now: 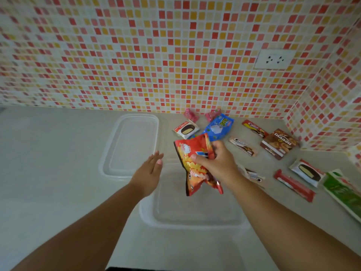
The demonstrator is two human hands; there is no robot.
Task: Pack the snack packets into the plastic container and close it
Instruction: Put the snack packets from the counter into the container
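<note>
A: Over a grey desk [58,153], the left hand [150,171] hovers flat, fingers straight, holding nothing, beside the clear plastic container [195,222].

B: The right hand [216,163] pinches the red snack packet [195,165] above the container, long axis running far-left to near-right. It is best lowered flat, lengthwise. The lid [130,145] lies far left.

"Choco Pie" on white snack packet [186,129]; other print illegible.
</note>
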